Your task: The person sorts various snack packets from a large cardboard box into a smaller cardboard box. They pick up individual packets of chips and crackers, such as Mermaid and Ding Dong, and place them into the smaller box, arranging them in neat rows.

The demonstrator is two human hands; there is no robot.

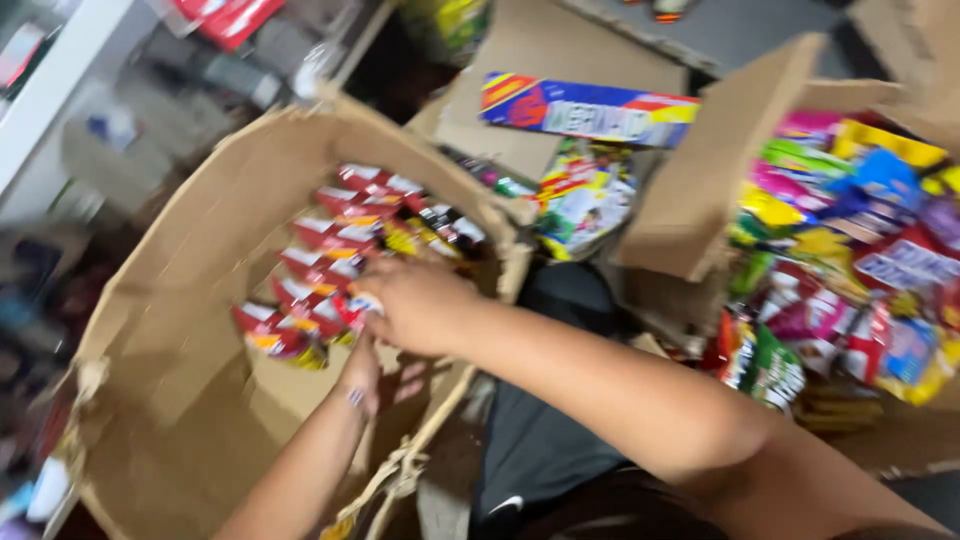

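Observation:
A large open cardboard box tilts toward me, with rows of small red and white packets stacked inside. My right hand reaches into the box and closes on several of the red packets at the near end of the rows. My left hand comes up from below, just under the right hand, its fingers touching the lowest packets; what it grips is hidden. The frame is blurred by motion.
Another cardboard box at the right holds several bright snack packets. A long blue, red and yellow carton lies on flat cardboard behind. White shelving stands at the upper left. My dark-clothed leg is below.

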